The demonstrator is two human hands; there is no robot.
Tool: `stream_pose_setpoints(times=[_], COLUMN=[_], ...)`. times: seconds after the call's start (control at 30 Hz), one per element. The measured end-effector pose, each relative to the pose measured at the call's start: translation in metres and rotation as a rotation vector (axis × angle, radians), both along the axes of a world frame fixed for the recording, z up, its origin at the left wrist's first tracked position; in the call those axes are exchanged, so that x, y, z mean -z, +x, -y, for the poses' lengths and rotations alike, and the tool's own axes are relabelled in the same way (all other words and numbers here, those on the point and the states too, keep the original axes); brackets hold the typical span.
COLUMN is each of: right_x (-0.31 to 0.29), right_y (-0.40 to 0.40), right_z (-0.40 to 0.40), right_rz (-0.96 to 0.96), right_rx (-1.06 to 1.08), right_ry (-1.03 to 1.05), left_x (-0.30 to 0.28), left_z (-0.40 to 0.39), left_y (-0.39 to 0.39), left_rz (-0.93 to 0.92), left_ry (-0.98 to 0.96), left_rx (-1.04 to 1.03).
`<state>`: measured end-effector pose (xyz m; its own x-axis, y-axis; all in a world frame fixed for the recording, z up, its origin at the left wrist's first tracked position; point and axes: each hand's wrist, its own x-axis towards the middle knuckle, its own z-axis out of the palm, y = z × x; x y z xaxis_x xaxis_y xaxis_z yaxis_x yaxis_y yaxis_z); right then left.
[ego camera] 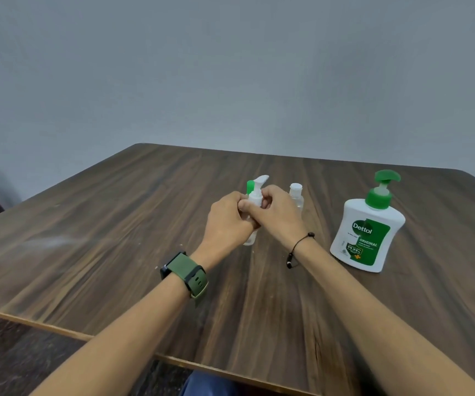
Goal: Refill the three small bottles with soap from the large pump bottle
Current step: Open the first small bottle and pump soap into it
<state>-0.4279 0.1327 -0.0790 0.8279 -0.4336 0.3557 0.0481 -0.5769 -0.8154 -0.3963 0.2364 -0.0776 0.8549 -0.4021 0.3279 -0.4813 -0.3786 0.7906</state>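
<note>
- A person at a wooden table [122,224] worked on a small clear bottle [250,239] with a white pump top [256,192], held at the table's centre.
- The left hand [226,221] wrapped round the bottle's body; the right hand [273,212] pinched the pump's collar, apparently to unscrew it.
- Done well, the step called for the left hand to hold the body upright and steady while the right turned only the collar, lifting the pump straight out so its tube dragged nothing over.
- The large soap bottle [366,232] with its green pump stood untouched at three o'clock of the hands, well apart.
- A second small bottle [296,194] with a white cap stood just behind the right hand, at one o'clock.
- Only a green cap [249,186] showed of the third, at twelve o'clock; its body was hidden.
- The hands covered most of the held bottle, so its soap level and thread could not be made out.
- Whether the collar was already loose could not be told.
</note>
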Motion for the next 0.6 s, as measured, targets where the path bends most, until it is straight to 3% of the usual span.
stream_pose_setpoints(times=[0.13,0.27,0.4,0.53,0.6], right_x=[-0.01,-0.015,-0.013,-0.019,-0.021], right_y=[-0.001,-0.007,-0.004,-0.006,-0.008], right_z=[0.01,0.015,0.01,0.013,0.015], right_rz=[-0.017,-0.037,-0.074,-0.019,0.014], right_rx=[-0.108,-0.278,-0.01,-0.076,-0.17], right_ry=[-0.052,0.221,-0.052,-0.109,-0.008], left_x=[0.002,0.003,0.0,0.001,0.001], left_z=[0.0,0.003,0.006,0.009,0.008], left_y=[0.0,0.002,0.0,-0.001,0.001], left_rz=[-0.041,-0.043,-0.034,-0.034,-0.047], left_ry=[-0.011,0.003,0.007,-0.003,-0.004], left_rx=[0.022,0.016,0.026,0.042,0.042])
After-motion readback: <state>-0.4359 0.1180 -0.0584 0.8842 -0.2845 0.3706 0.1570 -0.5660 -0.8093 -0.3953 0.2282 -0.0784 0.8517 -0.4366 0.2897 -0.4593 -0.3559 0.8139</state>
